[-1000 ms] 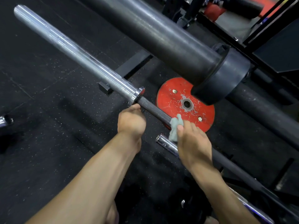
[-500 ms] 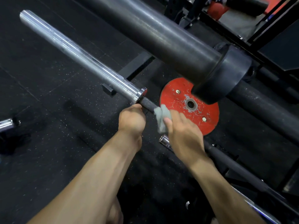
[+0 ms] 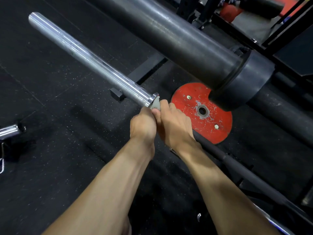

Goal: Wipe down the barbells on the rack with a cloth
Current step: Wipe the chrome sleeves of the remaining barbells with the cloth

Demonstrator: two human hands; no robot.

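A barbell runs from upper left to lower right: a chrome sleeve [image 3: 81, 55] ending in a collar, then a dark shaft [image 3: 240, 168]. My left hand [image 3: 143, 124] grips the shaft just below the collar. My right hand [image 3: 174, 126] sits tight against it, wrapped round the shaft with a grey cloth [image 3: 155, 103] pressed up against the collar. Only a small bit of the cloth shows above my fingers. A thicker dark barbell sleeve [image 3: 177, 36] with a black collar [image 3: 245, 82] crosses above.
A red weight plate [image 3: 215, 119] lies flat on the black rubber floor [image 3: 50, 158] under the bars. Another chrome bar end [image 3: 10, 131] pokes in at the left edge. Black rack frames [image 3: 145, 68] stand behind and at the upper right.
My right hand has slid the cloth up the shaft from near the red plate to the collar, ending against my left hand. My left hand has kept its grip.
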